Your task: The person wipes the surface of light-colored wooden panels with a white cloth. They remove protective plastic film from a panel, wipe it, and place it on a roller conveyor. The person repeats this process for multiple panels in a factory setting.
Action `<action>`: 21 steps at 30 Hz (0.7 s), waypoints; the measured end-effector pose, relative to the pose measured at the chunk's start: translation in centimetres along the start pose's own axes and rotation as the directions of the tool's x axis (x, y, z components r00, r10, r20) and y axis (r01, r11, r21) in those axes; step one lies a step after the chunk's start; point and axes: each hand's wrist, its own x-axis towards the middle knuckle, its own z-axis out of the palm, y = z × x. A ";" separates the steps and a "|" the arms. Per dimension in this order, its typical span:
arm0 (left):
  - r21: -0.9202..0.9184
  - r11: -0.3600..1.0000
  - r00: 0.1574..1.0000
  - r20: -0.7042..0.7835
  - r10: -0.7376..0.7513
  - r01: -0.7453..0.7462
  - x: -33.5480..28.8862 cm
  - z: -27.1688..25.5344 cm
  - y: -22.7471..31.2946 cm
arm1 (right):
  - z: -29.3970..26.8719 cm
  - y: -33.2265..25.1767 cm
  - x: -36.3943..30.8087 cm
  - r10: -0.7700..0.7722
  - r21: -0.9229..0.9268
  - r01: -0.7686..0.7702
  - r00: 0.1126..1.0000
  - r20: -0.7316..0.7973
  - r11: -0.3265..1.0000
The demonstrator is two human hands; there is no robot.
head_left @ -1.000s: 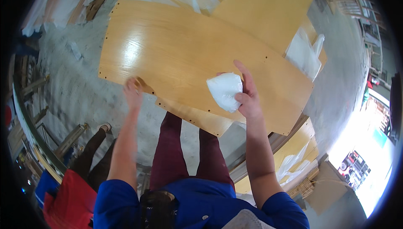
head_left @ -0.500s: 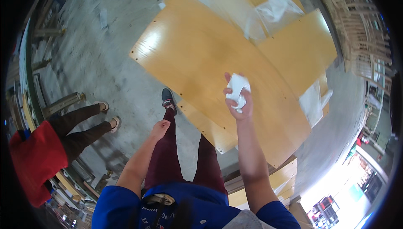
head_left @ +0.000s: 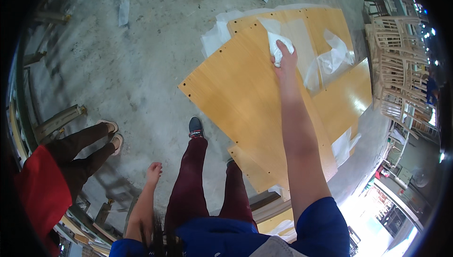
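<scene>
Here right hand [head_left: 284, 59] grips white cloth [head_left: 276, 45] on wooden panel [head_left: 245, 96]; panel runs diagonally.

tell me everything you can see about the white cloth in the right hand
The white cloth is a small crumpled wad, soft and creased, looking like fabric or thick paper. It is bunched in the fingers of the right hand, which reaches out at arm's length and presses it onto the yellow wooden panel, near the panel's far end. Part of it sticks out beyond the fingertips; the rest is hidden under the hand. It looks clean, with no visible stains.
</scene>
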 end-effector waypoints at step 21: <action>-0.030 0.996 0.988 0.131 -0.077 0.082 1.9 -0.1 -0.7 | 5.1 2.2 8.0 -0.408 -0.885 0.191 0.913 0.003 0.423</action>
